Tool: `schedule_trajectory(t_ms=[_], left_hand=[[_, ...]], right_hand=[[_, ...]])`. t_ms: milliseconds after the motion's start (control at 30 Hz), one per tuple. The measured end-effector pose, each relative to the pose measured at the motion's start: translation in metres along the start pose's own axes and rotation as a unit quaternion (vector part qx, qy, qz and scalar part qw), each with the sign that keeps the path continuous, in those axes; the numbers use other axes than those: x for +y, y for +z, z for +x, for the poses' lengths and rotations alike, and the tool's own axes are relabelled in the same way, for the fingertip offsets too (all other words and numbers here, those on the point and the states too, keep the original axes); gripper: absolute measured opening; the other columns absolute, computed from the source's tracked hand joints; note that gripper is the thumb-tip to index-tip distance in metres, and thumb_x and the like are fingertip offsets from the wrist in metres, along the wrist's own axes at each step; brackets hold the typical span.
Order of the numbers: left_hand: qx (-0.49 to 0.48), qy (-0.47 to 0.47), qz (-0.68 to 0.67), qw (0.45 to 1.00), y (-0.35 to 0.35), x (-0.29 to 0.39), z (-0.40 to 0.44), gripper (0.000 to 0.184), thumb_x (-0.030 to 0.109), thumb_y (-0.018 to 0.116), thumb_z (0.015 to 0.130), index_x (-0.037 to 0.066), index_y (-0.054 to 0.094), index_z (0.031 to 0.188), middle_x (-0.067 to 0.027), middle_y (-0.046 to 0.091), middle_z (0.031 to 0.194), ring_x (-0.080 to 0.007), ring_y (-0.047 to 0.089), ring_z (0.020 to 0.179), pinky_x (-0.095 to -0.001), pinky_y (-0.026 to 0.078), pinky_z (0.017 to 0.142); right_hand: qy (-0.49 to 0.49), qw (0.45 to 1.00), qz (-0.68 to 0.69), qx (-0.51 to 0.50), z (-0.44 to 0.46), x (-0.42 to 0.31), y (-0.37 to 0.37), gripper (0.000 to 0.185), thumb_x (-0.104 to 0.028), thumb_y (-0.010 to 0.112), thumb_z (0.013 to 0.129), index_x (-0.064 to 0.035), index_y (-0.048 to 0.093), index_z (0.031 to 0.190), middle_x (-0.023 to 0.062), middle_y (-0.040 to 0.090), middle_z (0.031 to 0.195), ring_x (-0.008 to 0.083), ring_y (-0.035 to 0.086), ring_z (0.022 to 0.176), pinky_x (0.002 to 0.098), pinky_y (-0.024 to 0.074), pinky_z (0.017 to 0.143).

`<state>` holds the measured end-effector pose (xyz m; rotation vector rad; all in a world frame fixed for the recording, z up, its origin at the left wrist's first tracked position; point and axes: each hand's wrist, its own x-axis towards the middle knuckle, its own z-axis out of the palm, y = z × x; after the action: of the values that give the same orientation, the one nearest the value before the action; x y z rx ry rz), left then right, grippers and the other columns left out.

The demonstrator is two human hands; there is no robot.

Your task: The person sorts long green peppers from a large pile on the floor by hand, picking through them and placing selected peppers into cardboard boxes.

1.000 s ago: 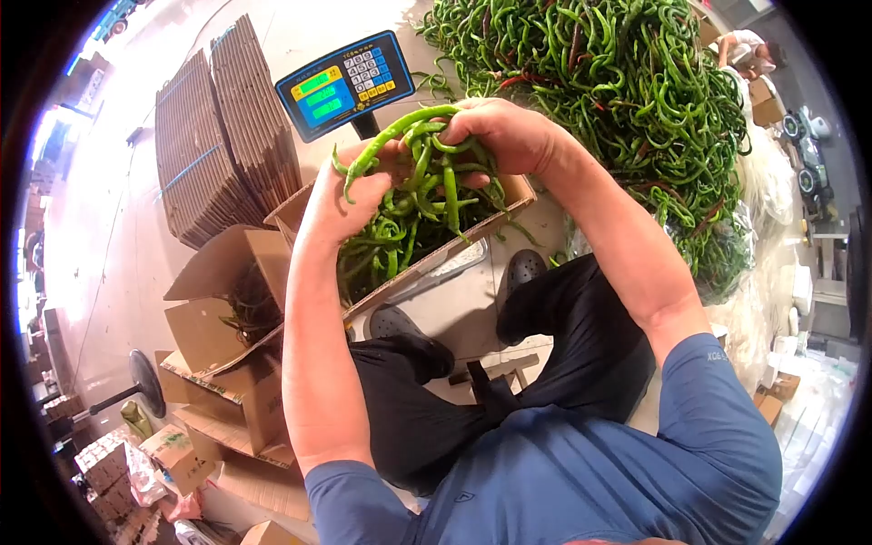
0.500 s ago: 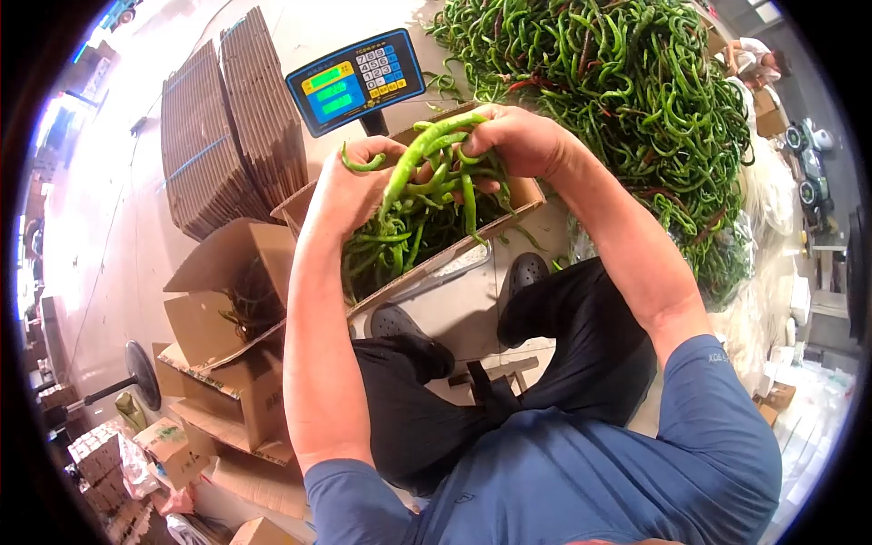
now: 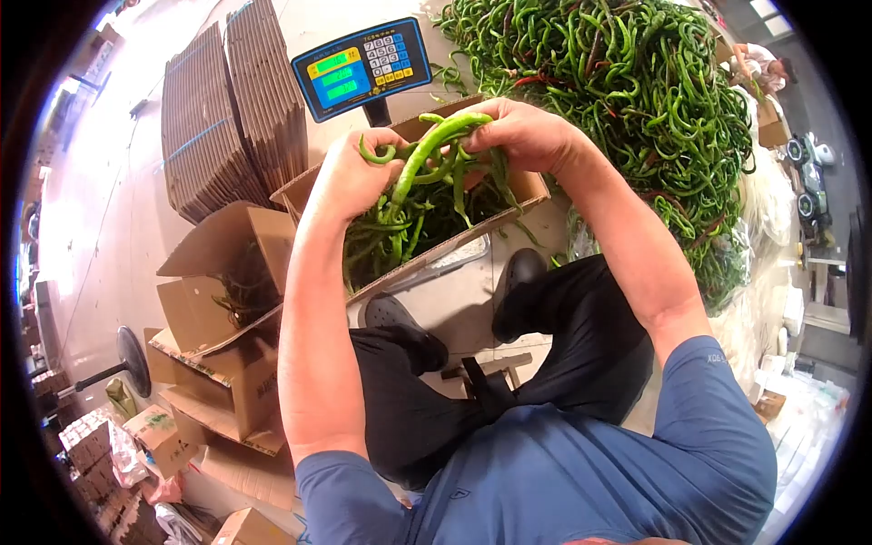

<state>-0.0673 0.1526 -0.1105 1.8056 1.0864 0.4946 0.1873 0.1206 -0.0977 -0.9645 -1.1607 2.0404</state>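
Both hands are above an open cardboard box (image 3: 427, 263) holding green chili peppers (image 3: 386, 241). My left hand (image 3: 359, 173) is closed, with a curled green pepper (image 3: 375, 153) sticking out by its thumb and fingers. My right hand (image 3: 518, 136) is closed around several peppers; a long, bright green chili pepper (image 3: 420, 162) slants from its thumb down toward the box. Other peppers dangle beneath its fingers, whose tips are partly hidden. Just beyond the box stands a scale display (image 3: 361, 70) with lit green readouts.
A big heap of green peppers (image 3: 627, 109), with a few red ones, lies right of the box. Flattened cartons (image 3: 232, 109) stand at the left, above open cardboard boxes (image 3: 227, 309). Another person (image 3: 761, 68) is at the far right. A fan-like round object (image 3: 133, 361) stands lower left.
The bunch between my hands looks thinner, with fewer peppers showing under the long one. My hands stay over the box with little movement, and the whole view has shifted slightly.
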Motion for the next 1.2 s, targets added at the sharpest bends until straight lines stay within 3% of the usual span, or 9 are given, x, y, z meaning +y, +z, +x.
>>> schedule_trajectory(t_ms=[167, 367, 500, 533, 667, 933, 1067, 1167, 1200], left_hand=[[0.038, -0.006, 0.034, 0.999, 0.003, -0.014, 0.005, 0.02, 0.012, 0.075, 0.079, 0.005, 0.075, 0.097, -0.0173, 0.068, 0.075, -0.0188, 0.066, 0.068, -0.0342, 0.052, 0.068], [0.121, 0.001, 0.098, 0.988, -0.002, -0.005, 0.001, 0.024, 0.019, 0.079, 0.081, 0.004, 0.074, 0.099, -0.016, 0.07, 0.082, -0.0201, 0.067, 0.072, -0.0341, 0.054, 0.071], [0.093, -0.071, -0.182, 0.976, -0.009, 0.0, 0.002, 0.016, 0.016, 0.077, 0.084, 0.003, 0.073, 0.093, -0.0026, 0.066, 0.073, -0.0104, 0.056, 0.057, -0.0256, 0.045, 0.055], [0.122, -0.086, -0.202, 0.968, -0.008, -0.001, 0.004, 0.013, 0.015, 0.076, 0.084, 0.004, 0.072, 0.09, 0.0013, 0.063, 0.072, -0.0066, 0.05, 0.053, -0.0221, 0.039, 0.05], [0.185, -0.176, -0.273, 0.928, -0.019, 0.01, 0.002, 0.014, 0.016, 0.075, 0.085, 0.003, 0.073, 0.089, 0.0016, 0.063, 0.071, -0.0061, 0.051, 0.055, -0.0221, 0.039, 0.051], [0.283, -0.091, -0.167, 0.94, -0.043, 0.001, -0.01, 0.025, 0.026, 0.073, 0.091, 0.003, 0.076, 0.097, -0.0037, 0.072, 0.079, -0.0072, 0.054, 0.062, -0.0236, 0.043, 0.057], [0.295, -0.095, -0.206, 0.928, -0.054, 0.019, -0.025, 0.026, 0.028, 0.069, 0.095, 0.003, 0.074, 0.098, -0.0042, 0.072, 0.081, -0.0046, 0.052, 0.064, -0.0232, 0.044, 0.063], [0.294, -0.013, -0.204, 0.934, -0.061, 0.009, -0.029, 0.03, 0.034, 0.068, 0.096, 0.006, 0.072, 0.104, -0.0017, 0.072, 0.083, -0.0017, 0.049, 0.063, -0.0192, 0.034, 0.053], [0.3, 0.01, -0.171, 0.938, -0.063, 0.01, -0.032, 0.033, 0.037, 0.064, 0.098, 0.006, 0.072, 0.106, -0.0013, 0.072, 0.087, -0.0028, 0.051, 0.071, -0.0209, 0.034, 0.058]], right_hand=[[-0.02, 0.998, -0.064, 0.013, 0.006, 0.002, -0.008, 0.046, -0.005, 0.06, 0.087, 0.0023, 0.062, 0.132, 0.0085, 0.067, 0.128, 0.0139, 0.063, 0.112, 0.0283, 0.0503, 0.098], [-0.031, 0.995, -0.088, 0.023, 0.008, -0.003, -0.004, 0.049, -0.002, 0.055, 0.083, 0.0027, 0.063, 0.131, 0.0087, 0.068, 0.127, 0.0124, 0.062, 0.109, 0.0268, 0.0468, 0.098], [-0.029, 0.991, -0.133, 0.006, 0.01, -0.003, -0.008, 0.049, -0.003, 0.054, 0.08, 0.0024, 0.066, 0.127, 0.0084, 0.07, 0.121, 0.0121, 0.062, 0.102, 0.0254, 0.0475, 0.094], [-0.03, 0.986, -0.163, -0.003, 0.008, -0.006, -0.006, 0.049, -0.003, 0.054, 0.08, 0.0023, 0.067, 0.126, 0.008, 0.07, 0.119, 0.0121, 0.062, 0.101, 0.0253, 0.0475, 0.093], [-0.026, 0.985, -0.173, 0.015, 0.002, -0.012, 0.002, 0.042, -0.004, 0.054, 0.08, 0.0022, 0.069, 0.119, 0.0062, 0.072, 0.108, 0.0119, 0.061, 0.095, 0.026, 0.0479, 0.088], [-0.039, 0.984, -0.159, 0.076, -0.005, -0.021, 0.002, 0.027, -0.006, 0.054, 0.086, 0.0008, 0.07, 0.107, 0.0051, 0.07, 0.096, 0.0117, 0.061, 0.085, 0.0288, 0.0526, 0.068], [-0.046, 0.981, -0.169, 0.084, -0.006, -0.03, 0.007, 0.025, -0.006, 0.054, 0.088, -0.0005, 0.07, 0.106, 0.005, 0.07, 0.095, 0.0112, 0.062, 0.081, 0.0272, 0.0536, 0.069], [-0.07, 0.977, -0.169, 0.108, -0.007, -0.04, 0.014, 0.024, -0.006, 0.054, 0.088, -0.0008, 0.07, 0.105, 0.005, 0.07, 0.095, 0.0111, 0.063, 0.083, 0.027, 0.0538, 0.07], [-0.081, 0.975, -0.174, 0.111, -0.008, -0.043, 0.018, 0.023, -0.005, 0.054, 0.089, -0.0013, 0.071, 0.105, 0.0052, 0.07, 0.096, 0.0114, 0.064, 0.085, 0.0276, 0.0548, 0.072]])
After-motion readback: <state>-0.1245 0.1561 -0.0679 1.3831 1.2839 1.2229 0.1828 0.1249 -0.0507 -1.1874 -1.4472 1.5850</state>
